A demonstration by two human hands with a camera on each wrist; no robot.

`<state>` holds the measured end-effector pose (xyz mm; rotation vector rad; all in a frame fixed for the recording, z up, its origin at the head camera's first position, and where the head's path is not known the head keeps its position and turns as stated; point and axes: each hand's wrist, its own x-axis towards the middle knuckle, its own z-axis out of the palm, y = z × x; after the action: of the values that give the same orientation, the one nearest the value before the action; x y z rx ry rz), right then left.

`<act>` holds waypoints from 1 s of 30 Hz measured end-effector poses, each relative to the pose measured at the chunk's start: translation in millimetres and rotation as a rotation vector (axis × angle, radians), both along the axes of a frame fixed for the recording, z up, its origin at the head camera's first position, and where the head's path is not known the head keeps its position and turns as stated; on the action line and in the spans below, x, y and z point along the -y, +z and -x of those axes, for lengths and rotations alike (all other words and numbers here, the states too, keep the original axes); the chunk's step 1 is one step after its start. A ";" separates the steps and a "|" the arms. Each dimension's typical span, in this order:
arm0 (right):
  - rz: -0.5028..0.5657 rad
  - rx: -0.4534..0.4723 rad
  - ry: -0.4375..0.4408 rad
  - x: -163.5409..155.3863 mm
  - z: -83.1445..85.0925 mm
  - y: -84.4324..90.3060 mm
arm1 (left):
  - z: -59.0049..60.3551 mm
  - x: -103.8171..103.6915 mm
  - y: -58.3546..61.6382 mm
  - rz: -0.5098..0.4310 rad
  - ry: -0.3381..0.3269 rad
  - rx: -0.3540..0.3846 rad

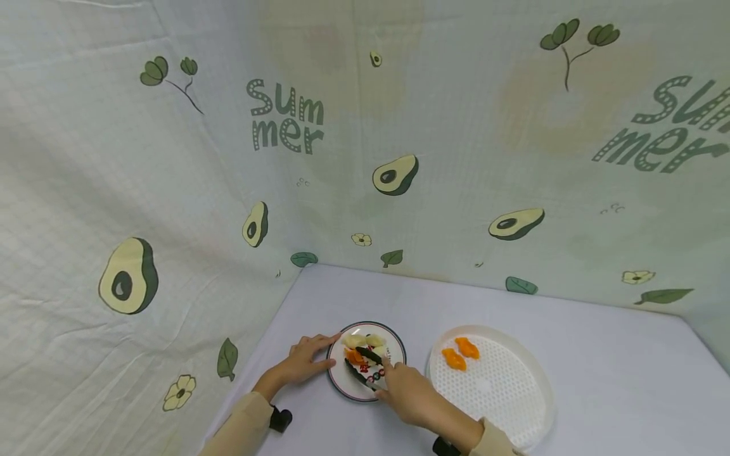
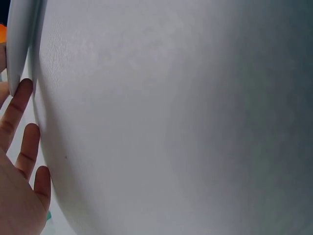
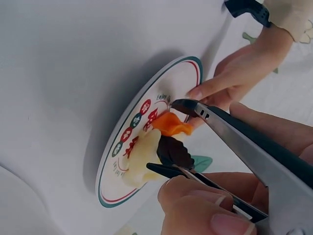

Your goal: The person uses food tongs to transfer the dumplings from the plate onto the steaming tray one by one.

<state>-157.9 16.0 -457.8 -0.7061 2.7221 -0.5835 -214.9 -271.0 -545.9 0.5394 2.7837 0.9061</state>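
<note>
My left hand (image 1: 306,360) rests at the left rim of a round white plate (image 1: 356,394), its fingers fairly straight and touching the edge. My right hand (image 1: 409,391) grips metal tongs (image 3: 234,142) with black ends, held over the plate. The tong ends are apart, on either side of an orange dumpling-shaped piece (image 3: 169,123); whether they touch it I cannot tell. Several pale yellow pieces (image 1: 355,341) lie along the plate's far side. In the left wrist view, my left fingers (image 2: 28,147) meet the plate's edge (image 2: 20,44).
Right of the plate stands a round white tray (image 1: 516,415) with a dotted surface. Two orange dumpling-shaped pieces (image 1: 454,359) lie near its far left rim. A white tabletop (image 1: 616,373) lies beneath, with printed cloth (image 1: 445,126) behind and at the left.
</note>
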 end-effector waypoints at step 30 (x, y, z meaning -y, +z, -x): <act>0.023 -0.015 0.017 -6.7 -2.6 5.1 | 0.9 -0.2 -2.0 0.012 0.015 -0.004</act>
<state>-155.4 22.7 -452.7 -0.7416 2.7240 -0.6089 -215.8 -270.8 -547.9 0.5199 2.7989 0.8919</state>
